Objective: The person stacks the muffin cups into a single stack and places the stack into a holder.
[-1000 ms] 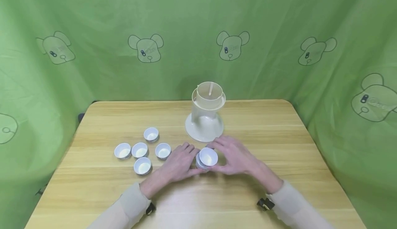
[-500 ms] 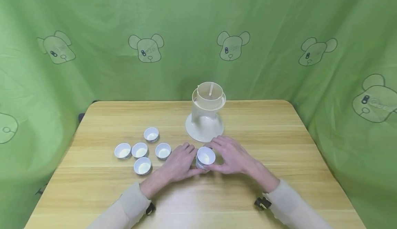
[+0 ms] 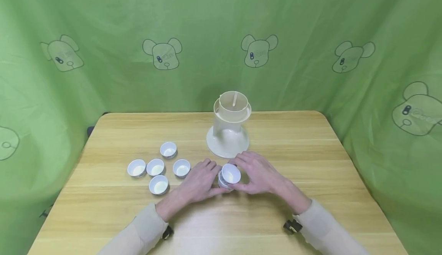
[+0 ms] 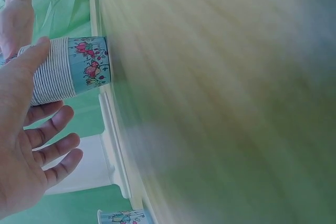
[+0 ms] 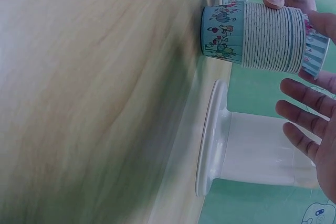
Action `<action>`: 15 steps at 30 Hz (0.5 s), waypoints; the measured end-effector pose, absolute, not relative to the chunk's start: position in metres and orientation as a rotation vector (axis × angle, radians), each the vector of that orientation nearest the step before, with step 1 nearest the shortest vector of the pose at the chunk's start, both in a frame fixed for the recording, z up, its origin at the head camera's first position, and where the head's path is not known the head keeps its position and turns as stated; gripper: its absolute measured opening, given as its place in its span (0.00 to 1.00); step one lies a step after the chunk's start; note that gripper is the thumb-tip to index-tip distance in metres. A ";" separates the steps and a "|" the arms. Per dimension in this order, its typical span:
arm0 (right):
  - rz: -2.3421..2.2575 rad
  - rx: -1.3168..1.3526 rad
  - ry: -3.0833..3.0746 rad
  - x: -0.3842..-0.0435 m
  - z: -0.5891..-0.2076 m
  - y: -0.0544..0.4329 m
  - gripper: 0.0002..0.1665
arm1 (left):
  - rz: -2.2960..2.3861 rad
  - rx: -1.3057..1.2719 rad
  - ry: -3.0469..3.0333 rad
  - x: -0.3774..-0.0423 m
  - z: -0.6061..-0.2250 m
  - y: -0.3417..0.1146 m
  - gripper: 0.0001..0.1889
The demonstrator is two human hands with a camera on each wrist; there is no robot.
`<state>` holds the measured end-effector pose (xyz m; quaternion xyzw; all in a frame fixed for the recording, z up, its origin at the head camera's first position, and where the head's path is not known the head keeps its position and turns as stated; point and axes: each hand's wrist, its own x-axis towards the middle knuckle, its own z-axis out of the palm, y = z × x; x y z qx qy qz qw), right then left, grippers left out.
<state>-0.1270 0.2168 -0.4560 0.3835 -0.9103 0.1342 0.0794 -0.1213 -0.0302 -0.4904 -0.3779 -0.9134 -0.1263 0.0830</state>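
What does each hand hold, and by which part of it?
The left hand grips the cup stack by its layered rims; the right hand pinches the top cup by its side.

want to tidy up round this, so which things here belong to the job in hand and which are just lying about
In the job:
cup stack, held by the left hand
top cup, pinched by the right hand
five loose cups, probably, as they look alike

Just there, it seems:
pale stand, untouched
green cloth, hanging behind
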 end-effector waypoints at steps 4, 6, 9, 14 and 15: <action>0.388 1.141 -2.750 -0.126 -0.456 0.217 0.36 | -0.386 -1.125 -2.735 -0.121 -0.491 -0.030 0.35; 0.385 1.146 -2.753 -0.126 -0.456 0.217 0.35 | -0.386 -1.124 -2.739 -0.121 -0.491 -0.030 0.35; 0.386 1.161 -2.743 -0.127 -0.457 0.217 0.35 | -0.380 -1.123 -2.739 -0.121 -0.491 -0.030 0.35; 0.425 1.188 -2.718 -0.128 -0.460 0.216 0.35 | -0.356 -1.122 -2.737 -0.122 -0.491 -0.030 0.35; 0.436 1.190 -2.716 -0.128 -0.461 0.216 0.35 | -0.349 -1.122 -2.739 -0.122 -0.491 -0.030 0.35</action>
